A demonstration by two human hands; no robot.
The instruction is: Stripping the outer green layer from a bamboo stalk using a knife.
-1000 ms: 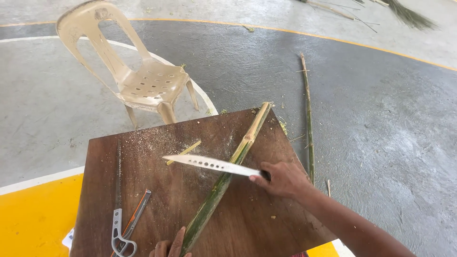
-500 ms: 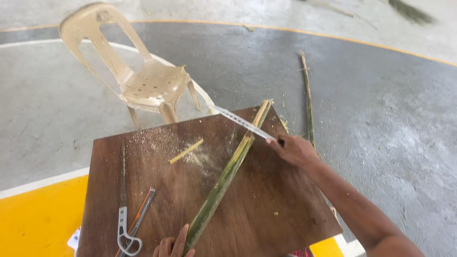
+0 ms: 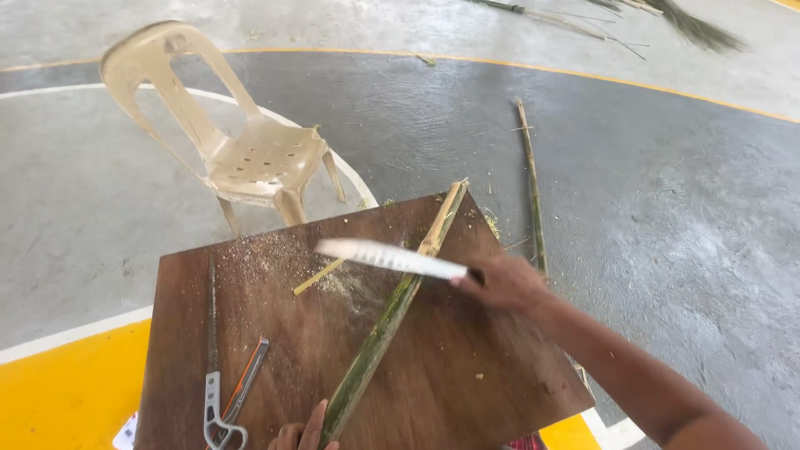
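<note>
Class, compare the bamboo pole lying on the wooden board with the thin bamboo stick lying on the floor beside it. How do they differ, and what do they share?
The bamboo pole is thick; the bamboo stick is slender. The pole rests diagonally on the wooden board, steadied at its near end by the left hand; the stick lies untouched on the grey floor. The pole runs from green at the near end to pale yellow at the far end; the stick looks mostly dull green-brown. Both are long, straight bamboo pieces.

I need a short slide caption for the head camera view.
Right hand swings a knife over a bamboo stalk steadied by the left hand on a wooden board.
</note>
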